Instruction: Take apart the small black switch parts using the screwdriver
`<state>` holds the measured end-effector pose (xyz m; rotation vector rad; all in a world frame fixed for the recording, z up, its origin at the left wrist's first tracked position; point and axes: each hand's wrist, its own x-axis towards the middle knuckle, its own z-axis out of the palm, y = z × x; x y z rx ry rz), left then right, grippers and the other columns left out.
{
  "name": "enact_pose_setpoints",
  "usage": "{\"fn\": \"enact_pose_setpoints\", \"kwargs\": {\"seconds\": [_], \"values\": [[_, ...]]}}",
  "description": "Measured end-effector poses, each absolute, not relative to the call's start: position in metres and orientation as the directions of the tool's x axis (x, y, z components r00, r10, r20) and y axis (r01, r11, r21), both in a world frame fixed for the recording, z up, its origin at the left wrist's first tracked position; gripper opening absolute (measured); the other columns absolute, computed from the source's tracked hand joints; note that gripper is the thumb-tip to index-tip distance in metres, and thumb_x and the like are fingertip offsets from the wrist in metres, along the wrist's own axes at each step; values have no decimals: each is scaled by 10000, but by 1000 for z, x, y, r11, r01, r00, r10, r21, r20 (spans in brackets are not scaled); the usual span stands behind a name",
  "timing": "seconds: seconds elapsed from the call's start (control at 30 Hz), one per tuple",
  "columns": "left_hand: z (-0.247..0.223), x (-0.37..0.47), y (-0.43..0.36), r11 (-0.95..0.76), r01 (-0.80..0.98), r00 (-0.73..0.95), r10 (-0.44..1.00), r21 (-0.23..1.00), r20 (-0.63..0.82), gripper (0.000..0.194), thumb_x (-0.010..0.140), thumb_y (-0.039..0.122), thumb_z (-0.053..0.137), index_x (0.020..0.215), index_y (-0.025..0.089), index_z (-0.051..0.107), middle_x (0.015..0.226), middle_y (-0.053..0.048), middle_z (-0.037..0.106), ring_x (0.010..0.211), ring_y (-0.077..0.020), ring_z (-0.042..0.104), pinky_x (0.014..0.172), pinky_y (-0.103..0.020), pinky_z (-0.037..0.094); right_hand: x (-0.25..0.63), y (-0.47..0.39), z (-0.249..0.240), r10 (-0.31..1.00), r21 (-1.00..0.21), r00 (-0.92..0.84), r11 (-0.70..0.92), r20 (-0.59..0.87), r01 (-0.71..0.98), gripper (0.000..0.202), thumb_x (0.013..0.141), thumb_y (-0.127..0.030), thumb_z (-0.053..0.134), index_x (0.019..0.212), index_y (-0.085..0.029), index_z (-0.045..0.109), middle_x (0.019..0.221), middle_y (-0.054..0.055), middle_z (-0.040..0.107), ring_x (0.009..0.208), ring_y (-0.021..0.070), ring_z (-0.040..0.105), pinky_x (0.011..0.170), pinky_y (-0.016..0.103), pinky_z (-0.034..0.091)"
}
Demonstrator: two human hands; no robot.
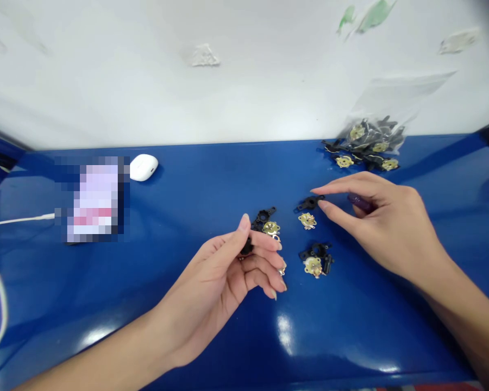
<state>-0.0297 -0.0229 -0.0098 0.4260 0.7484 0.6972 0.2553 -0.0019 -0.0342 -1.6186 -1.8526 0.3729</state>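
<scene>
My left hand point(232, 266) pinches a small black plastic part point(246, 247) between thumb and forefinger, its other fingers loosely curled. Dark purple and rounded, a handle-like object point(361, 203) is tucked in the curled fingers of my right hand point(385, 217); its far end is hidden. The right thumb and forefinger are at the end of a black plastic bracket point(311, 203) with a round middle; whether they grip it I cannot tell. Just below it lies a brass-coloured metal disc point(307, 220). Another black bracket point(264, 216) and brass disc point(271, 228) lie beyond my left fingers, partly covered.
Nearer me is another group with a brass disc point(313, 267) and black pieces point(320, 250). A clear plastic bag point(385, 133) of similar parts stands by the white wall point(244, 103). On the left of the blue table point(179, 195) are a blurred phone point(95, 198), white case point(144, 167) and cable point(20, 221).
</scene>
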Motion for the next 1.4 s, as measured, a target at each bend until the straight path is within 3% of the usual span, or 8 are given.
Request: {"fn": "enact_pose_setpoints", "kwargs": {"seconds": [0.17,0.4,0.73,0.97,1.2,1.4], "values": [[-8,-29,-23,694,-422,528,711,583,-464,429,1165,450,707,940,122,868,842,-75,810,721,-137,775,718,-193,661,259,1,-34,955,-554,-156,275,252,785,190,1043,-291,832,1212,-340,905,1288,52,863,973,254,805,760,400,585],[-9,-30,-23,692,-421,526,713,586,-464,432,1178,439,685,948,124,869,837,-69,809,719,-134,775,714,-191,661,264,6,-44,941,-548,-190,319,279,774,198,1078,-423,818,1257,-369,881,1257,35,855,986,270,800,837,442,630],[-7,-31,-20,678,-427,510,727,598,-460,405,1157,429,726,934,120,861,820,-62,809,700,-124,761,703,-179,661,254,9,-50,955,-541,-108,247,275,804,195,1152,-373,675,1150,-278,844,1099,58,816,953,268,745,822,426,557],[-8,-31,-17,669,-430,479,738,606,-475,370,1125,424,779,937,115,856,805,-61,805,692,-121,747,707,-176,664,249,9,-56,947,-520,13,165,321,838,203,1154,-359,649,1204,-251,813,1081,69,817,884,267,728,807,434,532],[-9,-31,-18,664,-417,470,742,621,-478,362,1091,436,823,918,119,851,787,-59,792,697,-130,736,711,-187,659,237,9,-49,927,-532,-68,270,368,802,267,1099,-323,769,1351,-286,849,1145,72,772,904,254,724,792,415,574],[-7,-30,-18,659,-416,472,745,627,-471,348,1057,432,869,907,119,849,776,-51,777,699,-129,717,703,-183,642,238,10,-53,924,-543,-90,294,371,786,245,1131,-225,709,1306,-257,878,1101,57,793,857,213,715,738,381,555]]}}
